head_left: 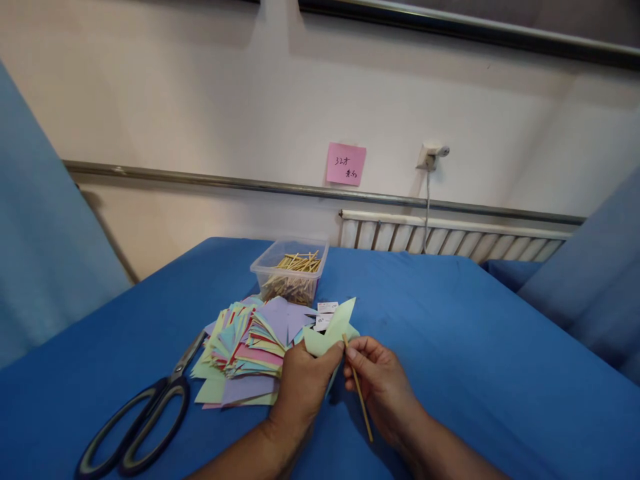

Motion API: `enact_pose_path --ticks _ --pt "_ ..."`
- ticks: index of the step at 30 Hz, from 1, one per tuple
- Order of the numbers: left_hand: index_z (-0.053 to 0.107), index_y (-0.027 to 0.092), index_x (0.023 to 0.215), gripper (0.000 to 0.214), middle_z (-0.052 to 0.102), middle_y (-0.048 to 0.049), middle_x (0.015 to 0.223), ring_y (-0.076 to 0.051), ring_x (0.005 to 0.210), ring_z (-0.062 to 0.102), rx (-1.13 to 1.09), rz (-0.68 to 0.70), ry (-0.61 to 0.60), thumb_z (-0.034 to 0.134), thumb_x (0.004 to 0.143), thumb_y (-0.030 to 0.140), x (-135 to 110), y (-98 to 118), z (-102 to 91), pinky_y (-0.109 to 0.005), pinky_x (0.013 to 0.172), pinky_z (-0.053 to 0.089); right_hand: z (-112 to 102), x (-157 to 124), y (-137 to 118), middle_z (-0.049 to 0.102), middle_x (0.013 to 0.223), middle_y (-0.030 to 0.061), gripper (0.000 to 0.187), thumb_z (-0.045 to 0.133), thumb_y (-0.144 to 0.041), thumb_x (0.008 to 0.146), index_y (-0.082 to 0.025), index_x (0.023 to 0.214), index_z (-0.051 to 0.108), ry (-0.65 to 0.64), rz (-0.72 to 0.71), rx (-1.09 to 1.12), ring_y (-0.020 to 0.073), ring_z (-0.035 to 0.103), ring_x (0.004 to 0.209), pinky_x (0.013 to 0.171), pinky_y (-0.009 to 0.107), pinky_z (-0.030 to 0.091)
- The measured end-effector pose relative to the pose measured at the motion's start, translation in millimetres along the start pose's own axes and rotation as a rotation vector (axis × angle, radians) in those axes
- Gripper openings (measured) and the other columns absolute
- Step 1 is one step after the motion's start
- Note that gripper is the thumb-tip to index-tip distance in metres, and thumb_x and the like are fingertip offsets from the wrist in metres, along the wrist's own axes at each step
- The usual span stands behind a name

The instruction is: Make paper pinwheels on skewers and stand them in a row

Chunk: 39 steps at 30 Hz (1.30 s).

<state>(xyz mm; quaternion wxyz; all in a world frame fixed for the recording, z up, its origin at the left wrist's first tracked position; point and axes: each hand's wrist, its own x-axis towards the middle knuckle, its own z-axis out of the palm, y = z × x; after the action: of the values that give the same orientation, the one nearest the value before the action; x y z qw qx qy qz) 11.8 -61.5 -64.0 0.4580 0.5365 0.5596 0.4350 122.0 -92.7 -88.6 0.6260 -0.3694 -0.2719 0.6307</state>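
My left hand (303, 381) pinches a folded sheet of pale green paper (333, 328), its pointed flaps standing up above the thumb. Between the fingers of my right hand (377, 373) is a thin wooden stick (361, 397), slanting down toward me with its upper end at the green paper. Whether the stick's tip touches or pierces the paper, I cannot tell. Just left of my left hand lies a loose pile of coloured paper pieces (240, 350) in purple, green, pink, blue and red. Behind the hands stands a clear plastic box (265, 267) holding many similar sticks (300, 263).
Large dark-handled scissors (167, 393) lie at the left on the blue cloth (475, 347). Small white printed cards (326, 309) sit behind the green paper. On the wall are a pink note (346, 164), a plugged socket (430, 157) and a radiator (450, 239).
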Motion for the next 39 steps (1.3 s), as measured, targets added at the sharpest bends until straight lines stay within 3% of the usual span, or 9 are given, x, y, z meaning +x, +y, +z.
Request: enact_pose_path --ticks 27,39 --pt "0.070 0.011 0.072 0.029 0.070 -0.0075 0.067 -0.021 0.062 0.062 -0.018 0.033 0.007 0.067 0.062 0.038 0.1 0.1 -0.6 -0.025 0.054 0.046 -4.7 -1.3 2.4 0.056 0.057 -0.0016 0.020 0.072 -0.030 0.072 -0.013 0.075 0.062 -0.071 0.041 0.065 0.0064 0.049 0.049 0.048 0.017 0.040" --pt "0.069 0.010 0.070 0.031 0.069 -0.0074 0.066 -0.021 0.060 0.061 -0.024 0.002 0.003 0.067 0.060 0.039 -2.3 5.8 -1.2 -0.026 0.054 0.046 -2.1 -1.5 0.3 0.056 0.056 -0.0022 0.022 0.076 -0.030 0.067 -0.013 0.072 0.063 -0.050 0.032 0.059 0.0067 0.048 0.049 0.046 0.017 0.040"
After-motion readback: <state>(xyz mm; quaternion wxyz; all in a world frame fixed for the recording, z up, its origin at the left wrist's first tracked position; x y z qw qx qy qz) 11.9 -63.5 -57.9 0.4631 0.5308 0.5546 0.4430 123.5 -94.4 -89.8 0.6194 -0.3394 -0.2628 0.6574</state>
